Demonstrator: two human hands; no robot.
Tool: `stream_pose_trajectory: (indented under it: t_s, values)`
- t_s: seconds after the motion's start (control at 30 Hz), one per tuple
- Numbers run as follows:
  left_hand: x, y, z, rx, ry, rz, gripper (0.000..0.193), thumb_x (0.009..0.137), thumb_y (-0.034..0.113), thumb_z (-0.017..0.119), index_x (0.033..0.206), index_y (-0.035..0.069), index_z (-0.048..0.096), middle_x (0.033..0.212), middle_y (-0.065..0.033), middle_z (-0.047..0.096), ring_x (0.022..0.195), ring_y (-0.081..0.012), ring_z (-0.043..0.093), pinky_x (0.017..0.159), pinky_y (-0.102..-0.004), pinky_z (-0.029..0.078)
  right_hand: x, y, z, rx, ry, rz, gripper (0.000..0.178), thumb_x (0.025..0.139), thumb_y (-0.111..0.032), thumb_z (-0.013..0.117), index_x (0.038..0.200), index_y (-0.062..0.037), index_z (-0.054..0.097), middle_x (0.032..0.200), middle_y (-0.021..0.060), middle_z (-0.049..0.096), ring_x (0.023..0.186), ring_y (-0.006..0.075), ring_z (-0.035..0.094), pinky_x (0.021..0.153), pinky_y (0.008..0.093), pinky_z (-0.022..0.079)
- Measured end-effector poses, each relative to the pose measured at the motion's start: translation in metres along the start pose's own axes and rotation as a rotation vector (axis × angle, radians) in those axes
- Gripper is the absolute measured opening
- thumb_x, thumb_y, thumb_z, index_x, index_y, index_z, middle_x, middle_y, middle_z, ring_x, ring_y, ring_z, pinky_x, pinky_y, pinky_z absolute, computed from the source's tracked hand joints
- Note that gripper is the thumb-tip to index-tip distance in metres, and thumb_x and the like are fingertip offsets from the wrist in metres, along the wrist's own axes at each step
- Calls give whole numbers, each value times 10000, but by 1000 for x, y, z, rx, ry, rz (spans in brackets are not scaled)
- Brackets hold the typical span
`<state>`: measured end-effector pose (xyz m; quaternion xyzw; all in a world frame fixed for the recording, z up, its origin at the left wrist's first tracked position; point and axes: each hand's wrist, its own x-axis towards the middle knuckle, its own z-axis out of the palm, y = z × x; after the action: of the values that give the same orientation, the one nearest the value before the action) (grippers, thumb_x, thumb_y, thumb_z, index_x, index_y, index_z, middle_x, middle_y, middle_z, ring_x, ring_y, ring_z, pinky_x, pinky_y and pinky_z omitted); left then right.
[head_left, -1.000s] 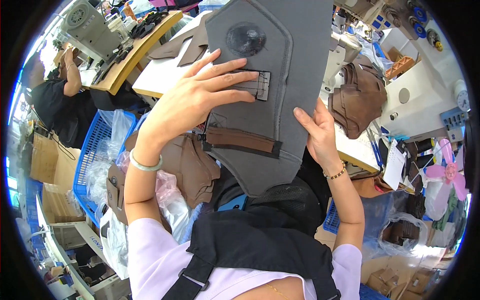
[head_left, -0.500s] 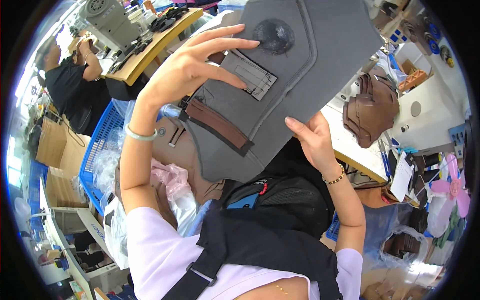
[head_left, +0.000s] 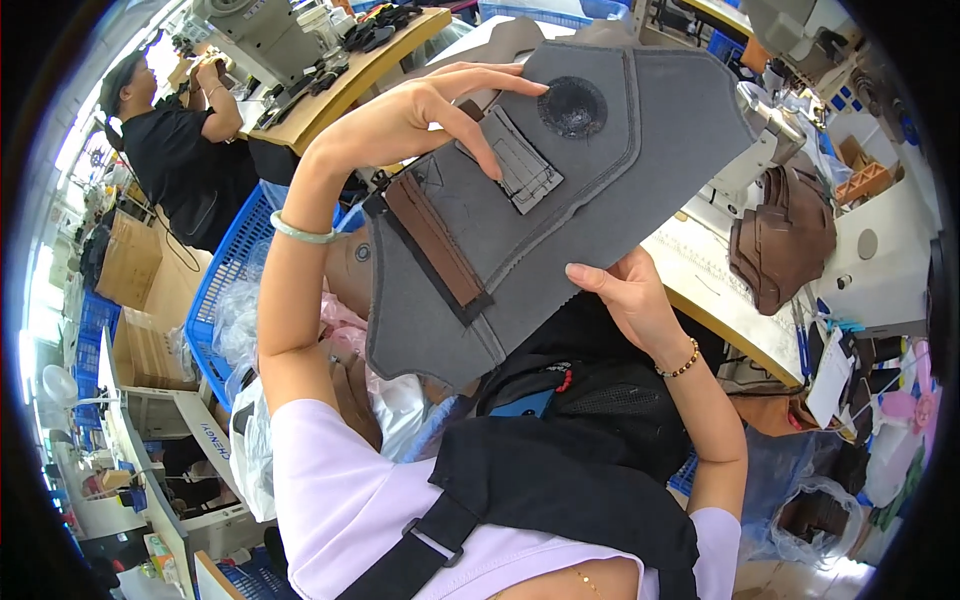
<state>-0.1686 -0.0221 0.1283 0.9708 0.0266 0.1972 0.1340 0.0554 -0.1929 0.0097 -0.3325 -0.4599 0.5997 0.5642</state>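
A large grey sewn panel (head_left: pixel 590 200) is held up, tilted, in front of me. It carries a dark round patch (head_left: pixel 573 107), a small stitched rectangular patch (head_left: pixel 525 165) and a brown strip with a dark border (head_left: pixel 435 240). My left hand (head_left: pixel 425 115) reaches over the panel's upper left edge, fingers spread. One fingertip touches the rectangular patch; others reach the round patch's edge. My right hand (head_left: pixel 630 295) pinches the lower right edge, thumb on the front face and the other fingers mostly hidden behind.
To the right, stacked brown pieces (head_left: pixel 785 240) lie on a pale worktable (head_left: pixel 715 280) beside a sewing machine. A blue basket (head_left: pixel 225 290) with plastic bags stands at my left. Farther left, another person (head_left: pixel 185 150) works at a wooden-edged table (head_left: pixel 360 75). A black bag lies below the panel.
The panel has come lower in view and turned slightly, showing more of its upper edge. Both hands have moved along with it, and the view has shifted a little.
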Motion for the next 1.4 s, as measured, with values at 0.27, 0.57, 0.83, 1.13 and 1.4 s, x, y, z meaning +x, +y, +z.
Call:
stream_pose_trajectory:
  t_s: [0.27,0.57,0.83,1.13,1.4]
  values:
    - [5,20,0,152,122,-69,445,625,-101,544,911,158,766,1381,-104,484,1361,-327,323,1121,-445,260,1,-38,8,-166,232,-84,293,910,-119,598,1126,64,522,877,118,637,420,124,541,339,208,383]
    - [12,95,61,-667,718,-106,873,704,243,786,1402,-15,330,1396,-165,428,1296,-288,416,1075,-407,332,26,-92,36,-1279,541,-1035,423,804,-2,610,1226,-36,593,1045,132,661,488,89,551,446,237,432]
    - [47,62,105,-1513,1025,136,442,888,178,417,1261,-55,467,1295,-176,519,1262,-332,439,1095,-459,285,30,-33,30,-1397,266,-929,476,762,8,603,1235,-20,563,1354,203,467,807,221,655,688,288,540]
    - [46,17,154,-1805,1112,56,370,791,71,454,1133,-41,540,1205,-149,565,1185,-293,489,1068,-448,323,65,-23,-25,746,-11,-325,458,977,-359,462,1274,-11,464,1302,100,501,1236,206,439,1076,412,329]
    - [57,14,151,-1969,1263,258,419,959,259,488,1297,13,452,1327,-150,503,1261,-297,442,1085,-450,340,74,-21,-23,914,-5,-274,308,975,-148,480,1258,-26,487,1268,104,555,1180,217,532,1015,361,455]
